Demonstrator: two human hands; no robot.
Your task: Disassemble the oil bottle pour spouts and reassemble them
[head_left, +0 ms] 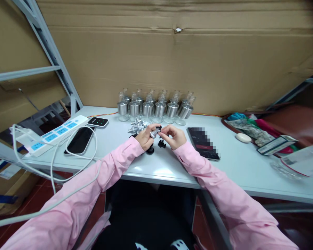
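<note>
My left hand [145, 137] is closed around a small silver metal part [154, 133]. A small black piece [159, 128] sits at the end of that part. My right hand [173, 136] pinches at the same end with thumb and forefinger, close against my left fingers. Several small black pieces [162, 143] lie on the table between the hands. Behind my left hand is a pile of silver metal parts [138, 125]. Round black parts [150, 150] lie just below my left hand, partly hidden by it.
Rows of glass bottles with metal sleeves [147, 109] stand at the back of the white table [161, 172]. A power strip [57, 133], a phone [80, 140] and cables are at left. A dark tablet [202, 143], a white oval object [243, 138] and a small box [277, 144] are at right.
</note>
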